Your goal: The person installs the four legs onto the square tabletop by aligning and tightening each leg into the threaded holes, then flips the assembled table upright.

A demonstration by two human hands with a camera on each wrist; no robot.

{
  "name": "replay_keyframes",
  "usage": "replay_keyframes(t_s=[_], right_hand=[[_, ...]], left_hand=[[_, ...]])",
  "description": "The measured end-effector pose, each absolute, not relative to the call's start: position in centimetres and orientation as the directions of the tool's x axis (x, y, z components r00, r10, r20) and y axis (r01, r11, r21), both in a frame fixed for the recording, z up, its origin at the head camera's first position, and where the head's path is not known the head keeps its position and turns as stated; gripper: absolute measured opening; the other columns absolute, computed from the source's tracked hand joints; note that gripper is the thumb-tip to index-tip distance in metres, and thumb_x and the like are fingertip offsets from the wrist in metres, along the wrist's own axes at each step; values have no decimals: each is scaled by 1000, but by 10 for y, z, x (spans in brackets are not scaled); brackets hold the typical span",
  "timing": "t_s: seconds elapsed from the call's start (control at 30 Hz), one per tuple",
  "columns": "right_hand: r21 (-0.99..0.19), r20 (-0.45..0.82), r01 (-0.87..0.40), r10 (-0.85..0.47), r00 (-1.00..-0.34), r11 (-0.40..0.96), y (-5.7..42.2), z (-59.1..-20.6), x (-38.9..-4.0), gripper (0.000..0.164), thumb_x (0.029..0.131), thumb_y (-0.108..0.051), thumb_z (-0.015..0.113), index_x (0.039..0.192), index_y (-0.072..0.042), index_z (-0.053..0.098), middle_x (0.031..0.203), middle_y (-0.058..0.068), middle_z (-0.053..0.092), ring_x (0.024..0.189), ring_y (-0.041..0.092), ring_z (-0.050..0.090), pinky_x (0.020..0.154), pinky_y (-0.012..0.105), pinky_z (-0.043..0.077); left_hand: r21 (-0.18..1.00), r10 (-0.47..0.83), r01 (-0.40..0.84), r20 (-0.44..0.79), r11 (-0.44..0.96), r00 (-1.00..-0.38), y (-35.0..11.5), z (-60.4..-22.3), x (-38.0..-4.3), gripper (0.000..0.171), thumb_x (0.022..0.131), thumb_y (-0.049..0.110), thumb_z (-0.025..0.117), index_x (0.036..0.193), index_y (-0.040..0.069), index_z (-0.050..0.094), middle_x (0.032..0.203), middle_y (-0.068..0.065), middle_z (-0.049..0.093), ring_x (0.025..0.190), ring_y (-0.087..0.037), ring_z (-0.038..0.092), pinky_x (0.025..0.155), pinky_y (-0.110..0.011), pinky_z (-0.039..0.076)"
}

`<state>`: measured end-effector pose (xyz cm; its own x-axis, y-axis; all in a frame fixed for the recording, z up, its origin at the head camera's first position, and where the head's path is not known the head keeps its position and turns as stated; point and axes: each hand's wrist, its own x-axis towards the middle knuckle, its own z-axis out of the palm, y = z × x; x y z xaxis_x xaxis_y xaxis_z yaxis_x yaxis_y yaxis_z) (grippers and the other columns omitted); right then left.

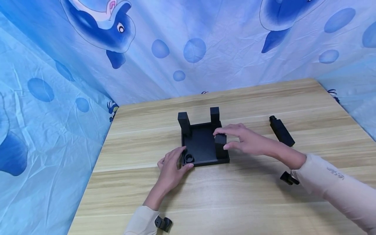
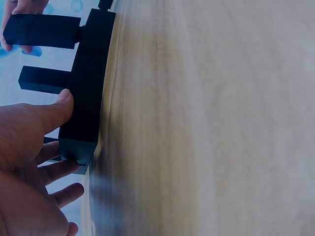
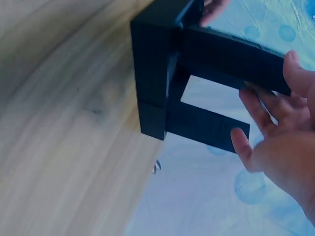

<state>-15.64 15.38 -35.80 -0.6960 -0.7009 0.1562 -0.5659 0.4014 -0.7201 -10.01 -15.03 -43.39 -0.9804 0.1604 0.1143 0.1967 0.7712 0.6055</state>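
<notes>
A small black square table top (image 1: 201,145) with a raised rim lies upside down on the wooden table. Three of its corners carry upright black legs; a round socket (image 1: 189,158) shows at the near left corner. My left hand (image 1: 171,169) grips that corner, thumb on the near side (image 2: 88,88) and fingers round the left side. At the near right corner, my right hand (image 1: 246,140) holds the leg (image 3: 231,56) near its upper end between thumb and fingers. The far left leg (image 1: 184,120) and far right leg (image 1: 215,115) stand untouched.
Off to the right lies a loose black leg (image 1: 282,131) with a narrower end pointing away. Blue curtains (image 1: 188,65) with dolphins and bubbles hang behind and beside the wooden table (image 1: 141,137). Small black devices are worn at both wrists.
</notes>
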Motion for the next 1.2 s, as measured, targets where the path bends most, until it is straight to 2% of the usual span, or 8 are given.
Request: replay_keyframes(t_s=[0.17,0.33,0.47,0.6,0.7,0.9,1.07,1.2], right_hand=[[-705,162,-522,-608,-777,480,148,-361,-154,41,83,-34,75,113,-15,54,109,-4,56,106,20,47,95,47,26],[-725,123,-467,-571,-812,507,149,-363,-152,44,81,-40,75,107,-16,50,107,-3,53,107,25,43,90,46,30],[-722,125,-480,-589,-799,498,153,-362,-153,54,79,-41,76,121,-18,53,116,-3,55,110,22,44,93,47,30],[-704,167,-553,-653,-739,446,157,-358,-155,64,82,-34,75,139,-23,49,130,-3,55,120,19,45,101,52,23],[-677,207,-616,-699,-685,404,158,-353,-156,60,86,-26,72,142,-26,48,137,-5,53,127,19,44,104,55,19],[-654,236,-658,-726,-646,373,159,-350,-158,46,91,-20,67,135,-22,57,134,-7,57,126,20,45,102,56,21],[-678,263,-622,-661,-703,391,154,-356,-158,41,82,-26,75,121,-17,65,116,-6,63,113,18,52,101,54,21],[-692,277,-589,-600,-750,417,148,-362,-158,39,76,-29,81,109,-18,63,106,-6,61,101,15,50,99,51,22]], left_hand=[[605,163,200,117,771,-980,-150,-434,-100,65,85,37,72,142,22,47,143,2,48,132,-24,37,99,-52,15],[604,164,202,119,771,-979,-150,-434,-99,65,84,37,73,142,21,47,143,2,48,132,-24,38,99,-52,15],[601,163,202,119,773,-979,-151,-434,-100,65,84,38,72,142,21,47,143,2,48,132,-23,37,99,-52,15],[599,164,202,119,775,-979,-151,-434,-100,65,84,37,73,142,21,47,143,1,48,132,-24,38,98,-52,16],[600,162,200,117,775,-980,-150,-433,-99,65,84,37,73,142,21,48,143,1,48,132,-24,38,98,-52,16],[600,163,201,118,774,-980,-150,-433,-100,65,84,38,72,142,21,47,143,2,48,132,-23,38,98,-52,16],[603,166,206,122,771,-979,-150,-434,-100,65,84,37,73,142,21,47,142,2,49,132,-23,38,98,-52,15],[605,164,202,118,770,-979,-150,-434,-100,64,85,38,72,142,21,47,143,2,48,132,-23,37,98,-51,15]])
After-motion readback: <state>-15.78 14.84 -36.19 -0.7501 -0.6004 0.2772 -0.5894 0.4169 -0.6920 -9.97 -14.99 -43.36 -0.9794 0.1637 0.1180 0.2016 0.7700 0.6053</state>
